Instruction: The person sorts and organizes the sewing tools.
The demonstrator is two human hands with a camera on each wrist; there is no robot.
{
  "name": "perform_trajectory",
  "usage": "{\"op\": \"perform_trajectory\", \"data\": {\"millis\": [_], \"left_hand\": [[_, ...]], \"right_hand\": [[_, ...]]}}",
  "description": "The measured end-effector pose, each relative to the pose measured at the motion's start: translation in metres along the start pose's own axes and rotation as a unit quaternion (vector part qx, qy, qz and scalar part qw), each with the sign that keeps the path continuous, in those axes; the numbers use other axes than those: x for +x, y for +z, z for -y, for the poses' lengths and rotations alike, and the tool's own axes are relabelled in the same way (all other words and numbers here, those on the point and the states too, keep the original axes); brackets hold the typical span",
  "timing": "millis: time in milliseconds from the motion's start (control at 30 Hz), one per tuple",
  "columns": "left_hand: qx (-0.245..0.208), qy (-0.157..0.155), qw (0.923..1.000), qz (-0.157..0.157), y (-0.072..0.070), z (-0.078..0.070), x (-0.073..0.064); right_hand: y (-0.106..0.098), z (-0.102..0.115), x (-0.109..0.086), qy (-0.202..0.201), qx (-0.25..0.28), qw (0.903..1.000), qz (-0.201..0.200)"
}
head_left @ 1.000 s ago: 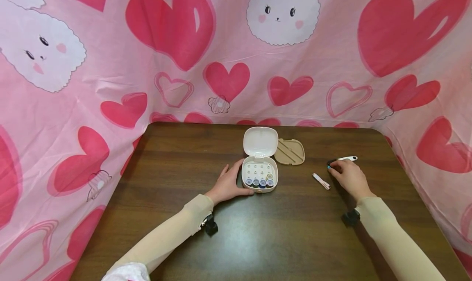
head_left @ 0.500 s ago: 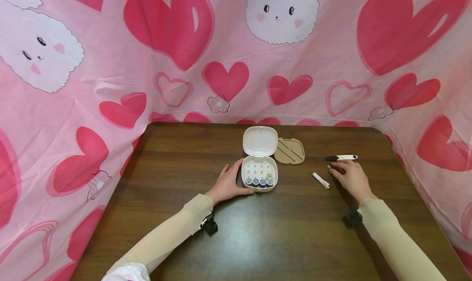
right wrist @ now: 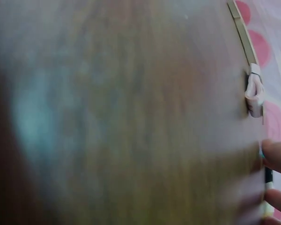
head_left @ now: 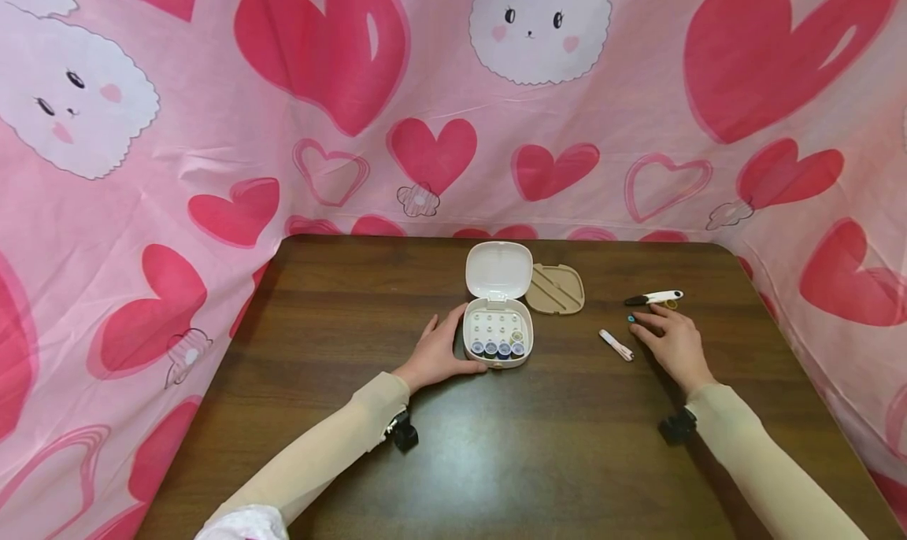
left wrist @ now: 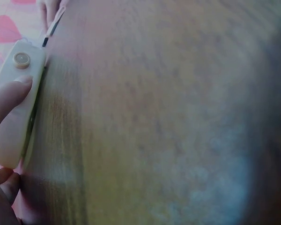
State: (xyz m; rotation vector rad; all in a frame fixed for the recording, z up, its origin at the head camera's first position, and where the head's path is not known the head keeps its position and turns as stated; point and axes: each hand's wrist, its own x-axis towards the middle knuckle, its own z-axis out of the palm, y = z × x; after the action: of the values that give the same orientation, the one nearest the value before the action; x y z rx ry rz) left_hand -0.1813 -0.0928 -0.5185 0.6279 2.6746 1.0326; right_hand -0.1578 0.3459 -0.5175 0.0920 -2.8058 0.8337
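My left hand (head_left: pixel 441 353) grips a small white sewing box (head_left: pixel 512 364) at its left side, with the thumb along the front wall. In the left wrist view the thumb lies below the round clasp (left wrist: pixel 22 59). The lid (head_left: pixel 498 269) stands open, showing a row of blue-purple thread spools (head_left: pixel 491 351) and a yellowish spool (head_left: pixel 517 338) behind. At the right, my right hand (head_left: pixel 669 345) pinches a small blue round piece (head_left: pixel 631 319) between thumb and index fingertip. Thread snips (head_left: pixel 653 297), white with black, lie behind its fingers, beside a partly hidden yellowish ring (head_left: pixel 671 305).
A tan divided tray (head_left: pixel 556 290) lies against the box's right side. Between box and right hand is a white folded bundle (head_left: pixel 616 345). The brown table (head_left: pixel 340 312) ends at a pink heart-patterned curtain (head_left: pixel 432 91) behind and on both sides.
The snips have shifted slightly away from the right hand and tilted, and a yellowish ring shows beside them. The right fingertips stay at the blue piece. My left hand keeps its grip.
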Motion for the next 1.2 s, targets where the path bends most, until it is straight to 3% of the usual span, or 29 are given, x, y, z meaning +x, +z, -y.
{"op": "perform_trajectory", "data": {"millis": [300, 567, 867, 1200], "left_hand": [[-0.005, 0.0, 1.0, -0.001, -0.0006, 0.0, 0.002], [-0.002, 0.003, 1.0, -0.001, -0.0009, 0.0, 0.001], [-0.004, 0.003, 1.0, -0.001, -0.0003, 0.0001, -0.0003], [-0.002, 0.007, 1.0, -0.002, 0.0003, 0.0006, 0.0]], "right_hand": [[0.0024, -0.0013, 0.002, 0.005, -0.003, 0.9994, -0.034], [0.0024, 0.0031, 0.008, 0.045, -0.019, 0.9987, -0.011], [0.0019, 0.0042, 0.0071, 0.077, -0.002, 0.997, 0.006], [0.0043, 0.005, 0.0074, 0.079, -0.007, 0.9967, -0.013]]}}
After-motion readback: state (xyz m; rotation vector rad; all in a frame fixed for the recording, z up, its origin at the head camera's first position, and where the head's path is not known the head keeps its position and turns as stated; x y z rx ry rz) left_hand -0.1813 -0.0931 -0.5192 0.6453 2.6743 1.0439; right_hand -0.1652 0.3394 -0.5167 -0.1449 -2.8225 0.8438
